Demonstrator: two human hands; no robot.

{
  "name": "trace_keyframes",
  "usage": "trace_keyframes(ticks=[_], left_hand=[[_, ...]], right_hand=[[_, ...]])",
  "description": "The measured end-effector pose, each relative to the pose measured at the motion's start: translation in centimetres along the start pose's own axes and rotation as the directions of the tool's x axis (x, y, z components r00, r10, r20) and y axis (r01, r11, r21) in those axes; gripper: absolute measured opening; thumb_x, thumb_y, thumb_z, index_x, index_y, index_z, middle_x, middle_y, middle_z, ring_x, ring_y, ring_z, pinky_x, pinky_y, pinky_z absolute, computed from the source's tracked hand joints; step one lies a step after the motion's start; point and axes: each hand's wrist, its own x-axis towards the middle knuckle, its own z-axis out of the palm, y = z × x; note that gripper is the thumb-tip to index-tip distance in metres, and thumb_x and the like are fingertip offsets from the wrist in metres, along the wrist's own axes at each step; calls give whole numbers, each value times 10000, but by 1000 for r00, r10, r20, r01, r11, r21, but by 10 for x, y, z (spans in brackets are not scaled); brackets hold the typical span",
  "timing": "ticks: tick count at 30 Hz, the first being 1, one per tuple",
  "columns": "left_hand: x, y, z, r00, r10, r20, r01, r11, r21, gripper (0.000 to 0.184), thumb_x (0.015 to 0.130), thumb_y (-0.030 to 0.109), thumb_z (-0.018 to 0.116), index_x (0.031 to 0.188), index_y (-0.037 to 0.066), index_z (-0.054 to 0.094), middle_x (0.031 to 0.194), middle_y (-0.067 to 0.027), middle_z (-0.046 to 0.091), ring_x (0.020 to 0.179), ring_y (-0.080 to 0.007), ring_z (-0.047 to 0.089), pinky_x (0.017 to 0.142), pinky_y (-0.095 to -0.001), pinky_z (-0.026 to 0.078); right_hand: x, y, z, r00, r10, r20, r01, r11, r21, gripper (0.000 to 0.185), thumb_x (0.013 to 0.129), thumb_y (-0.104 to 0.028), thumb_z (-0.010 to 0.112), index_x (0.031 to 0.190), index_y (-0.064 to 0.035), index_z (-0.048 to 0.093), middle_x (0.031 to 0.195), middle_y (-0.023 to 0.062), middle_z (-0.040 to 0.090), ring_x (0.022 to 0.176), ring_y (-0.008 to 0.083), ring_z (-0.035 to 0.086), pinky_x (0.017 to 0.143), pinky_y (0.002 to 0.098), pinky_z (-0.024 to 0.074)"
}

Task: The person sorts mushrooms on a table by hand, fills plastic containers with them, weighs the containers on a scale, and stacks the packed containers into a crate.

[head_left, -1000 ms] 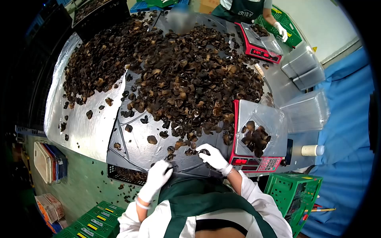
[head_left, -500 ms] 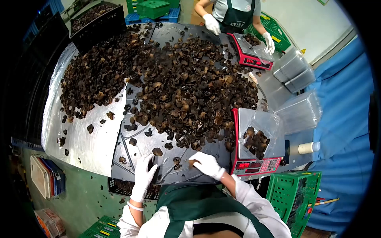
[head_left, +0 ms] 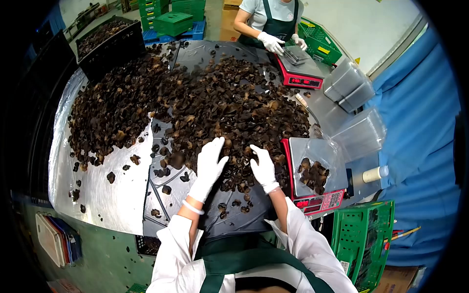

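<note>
A broad heap of dark brown wood ear mushrooms [head_left: 229, 107] covers the table. At its near edge, my left hand [head_left: 211, 161] in a white glove lies over the pieces, fingers stretched forward and thumb apart. My right hand [head_left: 263, 168], gloved too, reaches in beside it with fingers apart. Neither hand visibly holds a piece; what lies under the fingertips is hidden. Right of my right hand stands a red scale [head_left: 289, 168], bearing a clear plastic box [head_left: 328, 151] with several mushrooms [head_left: 313, 175] in it. A few loose pieces [head_left: 223, 211] lie nearer to me.
Across the table, a co-worker's gloved hands [head_left: 271, 43] are at a second red scale [head_left: 302, 81] and a clear box. Stacked clear boxes [head_left: 359, 132] stand at the right. A black crate [head_left: 110, 46] sits at the far left, a green crate [head_left: 364, 239] low at the right.
Both my hands have moved forward from the table's near edge to the heap. A brown piece at my right fingertips no longer shows. The co-worker's hands have come together at a box over the scale.
</note>
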Motion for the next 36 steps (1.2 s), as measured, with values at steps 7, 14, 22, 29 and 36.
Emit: trace_keyframes(ticks=[7, 14, 22, 29, 36], left_hand=[[-82, 5, -12, 978, 30, 209, -47, 996, 75, 294, 747, 158, 713, 1027, 108, 639, 907, -62, 582, 874, -267, 547, 747, -389, 439], [-160, 1, -52, 960, -84, 266, 78, 996, 34, 229, 731, 166, 738, 935, 95, 664, 893, -61, 596, 863, -255, 563, 749, -374, 458], [-151, -11, -51, 971, -174, 162, 155, 981, 119, 373, 762, 198, 726, 1110, 100, 631, 1260, -98, 564, 1215, -325, 479, 969, -424, 395], [-169, -23, -62, 965, -149, 216, 171, 981, -89, 342, 774, 102, 696, 1105, 50, 627, 1151, -136, 625, 1114, -320, 566, 957, -401, 450], [-154, -6, -52, 928, -171, 331, 203, 977, -65, 856, 696, 473, 766, 1373, 52, 455, 1405, -183, 444, 1309, -397, 390, 1092, -471, 312]], right_hand=[[-66, -42, 2, 934, 54, 353, -7, 991, -134, 424, 814, -39, 539, 1206, -189, 599, 1030, 89, 573, 778, 317, 632, 676, 415, 527], [-98, -59, -20, 859, -186, 478, 230, 973, -36, 490, 768, 9, 542, 1210, -179, 641, 1071, 80, 617, 866, 243, 652, 719, 331, 553], [-35, -51, 14, 946, 13, 325, 67, 969, -237, 452, 822, -50, 565, 1263, -148, 567, 1160, 90, 567, 852, 275, 646, 716, 362, 545], [-56, -52, -10, 907, -80, 413, -5, 980, 200, 330, 818, -28, 532, 1113, -105, 657, 1066, 101, 618, 951, 278, 626, 821, 345, 511], [-68, -37, -22, 961, 46, 274, -67, 995, 71, 367, 822, 4, 551, 1177, -60, 616, 1135, 140, 586, 1061, 303, 585, 923, 355, 466]])
